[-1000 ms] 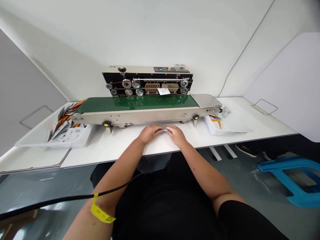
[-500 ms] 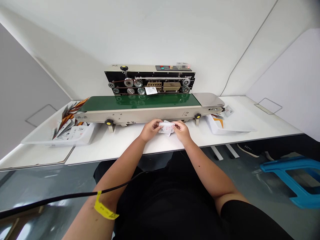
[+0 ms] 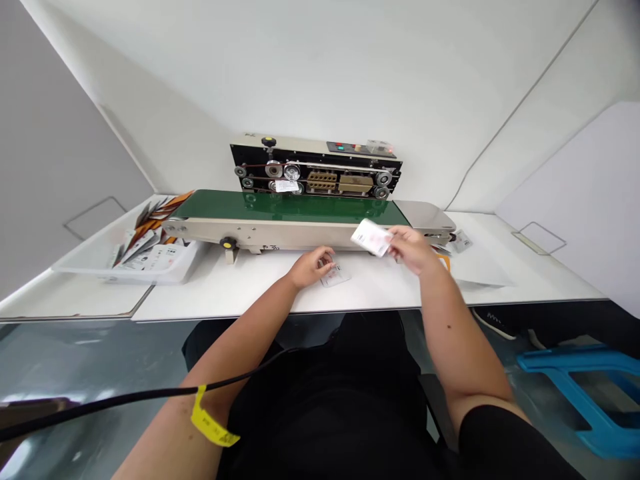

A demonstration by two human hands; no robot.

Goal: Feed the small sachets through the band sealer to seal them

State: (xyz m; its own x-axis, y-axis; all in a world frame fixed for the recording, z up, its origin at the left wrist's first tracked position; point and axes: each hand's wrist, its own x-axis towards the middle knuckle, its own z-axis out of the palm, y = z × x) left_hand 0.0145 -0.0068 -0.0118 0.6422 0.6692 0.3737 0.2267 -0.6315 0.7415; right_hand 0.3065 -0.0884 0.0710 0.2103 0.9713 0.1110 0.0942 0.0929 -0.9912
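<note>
The person's right hand grasps a small flat white packet with printed marks, its thumb and fingers pinching 1 end while the free end points toward the left. The packet is off the table, tilted, in front of the right part of the glossy green conveyor belt. The left hand rests low over the white tabletop, fingers curled, beside a second printed white packet that lies partly behind the fingertips; whether they grip it or merely touch it, the view cannot tell.

The step in hand appears to be handling 1 packet apart from the other, between the tabletop and the belt. A next move with the raised packet would call for a steady pinch, a level edge and clearance from the belt's front rail; the left hand would need to keep the lower packet from sliding.

Behind the belt, a third small white packet sits against the metal rollers of the long black-fronted machine. At the left, a translucent white plastic tray holds a heap of white and orange packets.
</note>
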